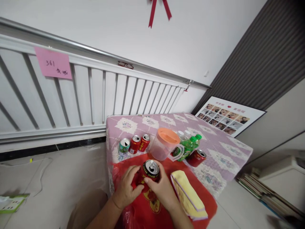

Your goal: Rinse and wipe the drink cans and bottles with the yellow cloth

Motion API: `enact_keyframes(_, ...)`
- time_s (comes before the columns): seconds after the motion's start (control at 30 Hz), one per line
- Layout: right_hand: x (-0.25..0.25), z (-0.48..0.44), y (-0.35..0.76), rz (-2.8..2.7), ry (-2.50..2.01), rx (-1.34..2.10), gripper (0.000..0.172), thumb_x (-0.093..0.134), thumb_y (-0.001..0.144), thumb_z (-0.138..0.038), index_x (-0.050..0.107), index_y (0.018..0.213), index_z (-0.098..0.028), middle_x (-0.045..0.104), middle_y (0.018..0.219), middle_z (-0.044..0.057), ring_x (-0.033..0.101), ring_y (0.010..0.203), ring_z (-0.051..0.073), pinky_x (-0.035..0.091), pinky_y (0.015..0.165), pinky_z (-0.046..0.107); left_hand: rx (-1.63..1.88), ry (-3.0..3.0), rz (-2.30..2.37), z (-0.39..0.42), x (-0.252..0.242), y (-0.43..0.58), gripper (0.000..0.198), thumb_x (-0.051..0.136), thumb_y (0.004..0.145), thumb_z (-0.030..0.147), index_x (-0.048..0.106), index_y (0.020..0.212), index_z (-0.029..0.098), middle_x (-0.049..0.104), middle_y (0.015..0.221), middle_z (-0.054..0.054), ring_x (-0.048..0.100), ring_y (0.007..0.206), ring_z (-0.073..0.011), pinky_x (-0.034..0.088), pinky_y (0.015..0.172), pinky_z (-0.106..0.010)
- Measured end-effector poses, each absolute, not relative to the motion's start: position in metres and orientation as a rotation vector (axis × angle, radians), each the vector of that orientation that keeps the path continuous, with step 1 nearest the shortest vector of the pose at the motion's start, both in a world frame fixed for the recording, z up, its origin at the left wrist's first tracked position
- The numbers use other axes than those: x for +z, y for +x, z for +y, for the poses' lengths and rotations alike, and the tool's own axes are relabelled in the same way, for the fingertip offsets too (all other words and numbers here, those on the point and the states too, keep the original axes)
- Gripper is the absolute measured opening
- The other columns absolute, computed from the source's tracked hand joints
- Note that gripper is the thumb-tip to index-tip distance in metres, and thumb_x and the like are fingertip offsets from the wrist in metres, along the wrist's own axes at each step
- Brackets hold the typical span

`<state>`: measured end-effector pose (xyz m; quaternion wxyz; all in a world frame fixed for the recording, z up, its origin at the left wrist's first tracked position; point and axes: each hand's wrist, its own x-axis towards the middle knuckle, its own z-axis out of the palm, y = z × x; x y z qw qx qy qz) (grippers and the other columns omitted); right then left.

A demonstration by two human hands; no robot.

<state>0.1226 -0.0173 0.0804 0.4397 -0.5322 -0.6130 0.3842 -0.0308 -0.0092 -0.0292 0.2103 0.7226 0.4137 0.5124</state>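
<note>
A red drink can with a black rim and an opened silver top stands upright, low in the middle of the head view. My right hand is closed round its right side, the thumb across its front. My left hand is curved beside its left side, thumb and fingers apart; whether the fingertips touch the can is hard to tell. Beneath the can lies a red cloth with a gold pattern. To the right of my right hand is a folded yellow towel.
Behind the hands stand a green can, two red cans, a clear pitcher with an orange lid, green-capped bottles and a larger red can. A floral tablecloth covers the table. A white radiator runs along the wall.
</note>
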Motion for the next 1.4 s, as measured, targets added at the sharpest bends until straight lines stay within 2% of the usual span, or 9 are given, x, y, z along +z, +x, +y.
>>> enact_keyframes(0.13, 0.083, -0.018, 0.148, -1.586, -1.369, 0.998, 0.062, 0.072, 0.066, -0.027, 0.052, 0.124, -0.020, 0.064, 0.124, 0.009, 0.060, 0.116, 0.028, 0.043, 0.105, 0.046, 1.324, 2.075, 1.111, -0.009, -0.028, -0.031, 0.054, 0.060, 0.083, 0.032, 0.048, 0.134, 0.022, 0.059, 0.129, -0.013, 0.055, 0.120, -0.0293, 0.046, 0.104, -0.050)
enact_keyframes(0.23, 0.075, -0.022, 0.156, -1.618, -1.333, 1.027, 0.067, 0.075, 0.065, -0.029, 0.053, 0.128, -0.019, 0.062, 0.128, 0.011, 0.057, 0.120, 0.029, 0.040, 0.108, 0.048, 1.283, 2.134, 1.079, -0.009, -0.027, -0.029, 0.058, 0.061, 0.083, 0.032, 0.044, 0.138, 0.022, 0.059, 0.130, -0.014, 0.056, 0.119, -0.0295, 0.046, 0.103, -0.050)
enact_keyframes(0.53, 0.059, -0.033, 0.155, -1.640, -1.292, 1.124, 0.069, 0.068, 0.065, -0.012, 0.050, 0.132, -0.023, 0.057, 0.137, 0.008, 0.051, 0.129, 0.024, 0.035, 0.112, 0.045, 1.188, 2.081, 1.071, -0.014, -0.027, -0.028, 0.078, 0.066, 0.078, 0.028, 0.030, 0.147, 0.023, 0.053, 0.138, -0.014, 0.051, 0.126, -0.0304, 0.042, 0.107, -0.051)
enact_keyframes(0.77, 0.058, -0.045, 0.158, -1.574, -1.312, 1.222, 0.075, 0.061, 0.069, -0.011, 0.043, 0.140, -0.023, 0.051, 0.143, 0.008, 0.048, 0.132, 0.023, 0.037, 0.111, 0.046, 1.121, 2.051, 1.088, -0.017, -0.026, -0.025, 0.081, 0.067, 0.072, 0.019, 0.034, 0.146, 0.026, 0.050, 0.142, -0.012, 0.047, 0.130, -0.0306, 0.039, 0.111, -0.052)
enact_keyframes(0.93, 0.049, -0.053, 0.159, -1.555, -1.408, 1.074, 0.079, 0.067, 0.069, -0.017, 0.040, 0.143, -0.024, 0.045, 0.148, 0.009, 0.039, 0.139, 0.025, 0.027, 0.116, 0.048, 1.109, 2.003, 1.084, -0.017, -0.024, -0.023, 0.079, 0.071, 0.069, 0.021, 0.040, 0.142, 0.027, 0.053, 0.136, -0.012, 0.049, 0.126, -0.0305, 0.040, 0.110, -0.051)
enact_keyframes(1.1, 0.038, -0.058, 0.159, -1.472, -1.382, 1.023, 0.074, 0.071, 0.069, -0.021, 0.046, 0.139, -0.023, 0.053, 0.142, 0.012, 0.047, 0.132, 0.028, 0.035, 0.111, 0.051, 1.101, 1.966, 1.065, -0.015, -0.025, -0.025, 0.071, 0.077, 0.068, 0.029, 0.048, 0.133, 0.026, 0.056, 0.128, -0.009, 0.053, 0.120, -0.0288, 0.044, 0.105, -0.046)
enact_keyframes(1.23, 0.038, -0.061, 0.156, -1.506, -1.343, 0.994, 0.059, 0.067, 0.074, -0.021, 0.053, 0.131, -0.023, 0.058, 0.136, 0.010, 0.051, 0.129, 0.027, 0.035, 0.112, 0.049, 1.109, 1.933, 1.043, -0.014, -0.027, -0.024, 0.068, 0.074, 0.068, 0.020, 0.048, 0.130, 0.024, 0.053, 0.131, -0.010, 0.050, 0.124, -0.0282, 0.041, 0.108, -0.047)
enact_keyframes(1.4, 0.041, -0.064, 0.161, -1.590, -1.456, 0.886, 0.061, 0.063, 0.075, -0.021, 0.051, 0.134, -0.024, 0.055, 0.138, 0.009, 0.048, 0.132, 0.026, 0.036, 0.112, 0.048, 1.164, 1.886, 1.022, -0.012, -0.029, -0.025, 0.066, 0.066, 0.070, 0.012, 0.045, 0.132, 0.023, 0.049, 0.136, -0.012, 0.045, 0.130, -0.0282, 0.036, 0.112, -0.049)
